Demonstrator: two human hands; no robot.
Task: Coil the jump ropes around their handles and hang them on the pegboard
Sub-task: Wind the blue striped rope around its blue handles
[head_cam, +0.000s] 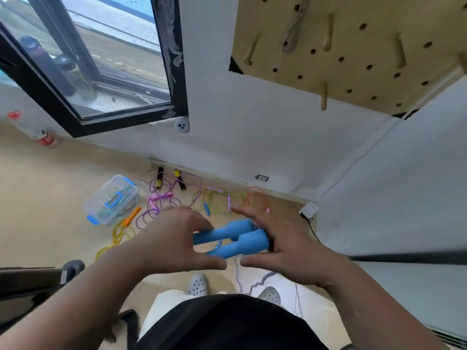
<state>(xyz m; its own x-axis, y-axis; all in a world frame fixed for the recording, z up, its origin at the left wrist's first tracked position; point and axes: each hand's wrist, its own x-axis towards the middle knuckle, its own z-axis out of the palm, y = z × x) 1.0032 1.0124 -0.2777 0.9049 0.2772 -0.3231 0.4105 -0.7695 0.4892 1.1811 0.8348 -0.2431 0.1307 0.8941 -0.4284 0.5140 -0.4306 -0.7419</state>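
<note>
2 blue handles [250, 242] together; left hand [171, 238] grip grasping them, right hand [285, 245] released, touching ends.

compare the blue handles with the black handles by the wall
Colour: the blue handles are plain blue; the black handles carry yellow bands.
Place: the blue handles are held between the left hand and right hand; the black handles lie on the floor by the wall.
Pose: the blue handles touch side by side; the black handles lie apart.
Both are jump rope handle pairs.
</note>
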